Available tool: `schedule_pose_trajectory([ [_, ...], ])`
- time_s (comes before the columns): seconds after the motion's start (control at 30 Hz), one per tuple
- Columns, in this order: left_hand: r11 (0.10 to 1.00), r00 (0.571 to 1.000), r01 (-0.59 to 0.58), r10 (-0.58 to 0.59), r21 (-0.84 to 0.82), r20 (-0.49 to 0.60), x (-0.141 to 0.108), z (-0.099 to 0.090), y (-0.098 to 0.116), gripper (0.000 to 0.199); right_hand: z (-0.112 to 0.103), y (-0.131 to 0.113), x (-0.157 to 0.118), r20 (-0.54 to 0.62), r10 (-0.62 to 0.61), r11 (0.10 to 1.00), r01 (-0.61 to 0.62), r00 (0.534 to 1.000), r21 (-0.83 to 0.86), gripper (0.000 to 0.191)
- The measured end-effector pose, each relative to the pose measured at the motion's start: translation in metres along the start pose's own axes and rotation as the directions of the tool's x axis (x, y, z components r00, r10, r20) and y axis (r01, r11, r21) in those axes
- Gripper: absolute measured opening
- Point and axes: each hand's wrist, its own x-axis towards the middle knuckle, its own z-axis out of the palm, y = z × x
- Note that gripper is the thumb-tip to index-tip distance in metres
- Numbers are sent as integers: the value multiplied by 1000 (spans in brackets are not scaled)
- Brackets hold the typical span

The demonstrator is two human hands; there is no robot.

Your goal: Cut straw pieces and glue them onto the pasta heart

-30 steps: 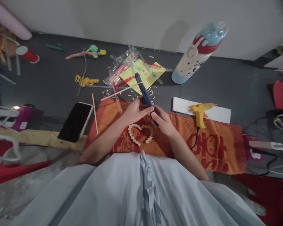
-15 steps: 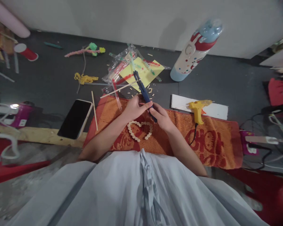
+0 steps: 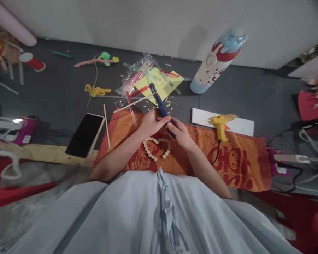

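A long dark blue hand tool like cutting pliers (image 3: 160, 102) points away from me, both my hands closed about its lower part. My left hand (image 3: 152, 124) wraps it from the left, thumb along the handle. From the right, my right hand (image 3: 180, 132) grips the handle end. At the tool's jaws lies the tip of a thin wooden stick (image 3: 131, 104), which slants down to the left; whether the jaws pinch it I cannot tell. Below my hands, a heart outline of small pale wooden pieces (image 3: 149, 151) rests on the orange towel (image 3: 196, 155), with a gap at lower right.
Yellow paper (image 3: 163, 83), plastic wrappers (image 3: 129, 81) and scattered wood bits lie beyond my hands. A yellow glue gun (image 3: 221, 127) rests on a white board (image 3: 241, 125). A tall bottle (image 3: 210, 68) stands behind. Leftward are a phone (image 3: 85, 135), another stick (image 3: 106, 125) and yellow yarn (image 3: 96, 90).
The view has shifted slightly. Both hands keep their hold on the blue tool, with hardly any movement, and the stick stays at its jaws.
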Motion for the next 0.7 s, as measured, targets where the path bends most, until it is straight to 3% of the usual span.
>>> schedule_pose_trajectory([
  [0.27, 981, 996, 66, -53, -183, 75, 1, 0, 10, 47, -3, -4, -1, 43, -31, 999, 32, 999, -26, 61],
  [0.5, 972, 991, 109, -91, -208, 98, -1, -1, 12, 48, -4, -1, 0, 30, -39, 995, 42, 999, -90, 65],
  [0.7, 972, 993, 104, -91, -209, 71, -2, 0, 10, 48, -8, 1, 0, 43, -40, 996, 43, 998, -84, 55],
])
